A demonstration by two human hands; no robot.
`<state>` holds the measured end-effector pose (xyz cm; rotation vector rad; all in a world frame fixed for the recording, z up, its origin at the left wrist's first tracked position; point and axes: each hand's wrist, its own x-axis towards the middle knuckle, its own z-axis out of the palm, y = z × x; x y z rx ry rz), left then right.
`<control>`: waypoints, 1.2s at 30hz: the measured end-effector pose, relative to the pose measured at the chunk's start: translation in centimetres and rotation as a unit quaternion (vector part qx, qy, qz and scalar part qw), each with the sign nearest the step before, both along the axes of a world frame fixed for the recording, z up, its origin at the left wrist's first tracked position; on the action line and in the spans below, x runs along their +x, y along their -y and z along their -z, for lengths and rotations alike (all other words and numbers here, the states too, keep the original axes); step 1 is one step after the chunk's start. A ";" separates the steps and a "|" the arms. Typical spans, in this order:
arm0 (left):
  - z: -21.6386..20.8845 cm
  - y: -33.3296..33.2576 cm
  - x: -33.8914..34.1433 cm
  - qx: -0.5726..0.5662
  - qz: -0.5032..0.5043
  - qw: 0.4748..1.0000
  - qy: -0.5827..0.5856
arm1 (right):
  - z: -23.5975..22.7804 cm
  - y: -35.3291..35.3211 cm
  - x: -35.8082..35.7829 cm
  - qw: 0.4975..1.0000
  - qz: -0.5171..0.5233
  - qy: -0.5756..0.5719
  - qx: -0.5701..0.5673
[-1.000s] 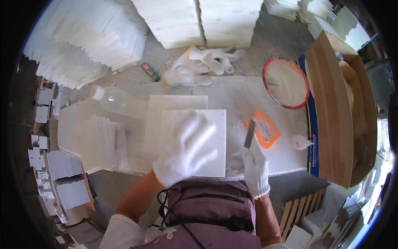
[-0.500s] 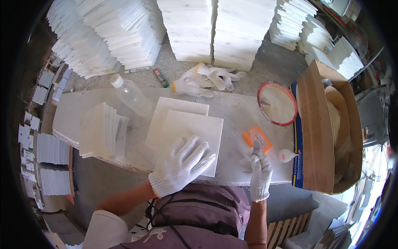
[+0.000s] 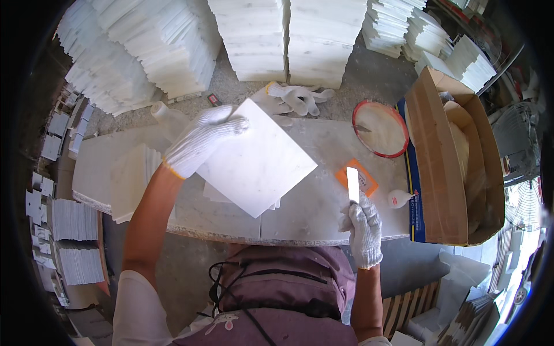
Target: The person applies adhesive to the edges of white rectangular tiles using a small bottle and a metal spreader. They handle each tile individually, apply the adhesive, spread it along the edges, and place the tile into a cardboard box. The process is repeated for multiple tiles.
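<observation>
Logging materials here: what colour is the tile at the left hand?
The tile is mostly white; the head view shows it.

Gripping a square white tile by its upper-left edge with gloved left hand; holding a flat metal blade in gloved right hand.

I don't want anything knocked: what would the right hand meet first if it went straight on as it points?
Beyond the flat blade it holds, the right hand would probably meet the orange packet first; blade and packet overlap in view, but depth is unclear, so it might pass above.
</observation>
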<state>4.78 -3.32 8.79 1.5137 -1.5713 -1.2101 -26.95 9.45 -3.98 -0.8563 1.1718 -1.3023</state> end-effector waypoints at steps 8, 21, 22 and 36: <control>5.4 3.3 0.2 0.067 0.077 0.985 0.138 | -0.7 3.0 -0.2 0.995 -0.087 -0.056 -0.004; 7.1 4.4 -3.8 -0.309 0.141 0.860 0.381 | -3.6 11.0 2.6 0.852 -0.362 -0.300 -0.231; 7.0 4.6 -3.7 -0.296 0.152 0.860 0.386 | -3.8 11.0 3.0 0.845 -0.371 -0.302 -0.241; 8.4 4.5 -3.2 -0.355 0.135 0.858 0.344 | -4.3 10.9 3.9 0.782 -0.392 -0.382 -0.298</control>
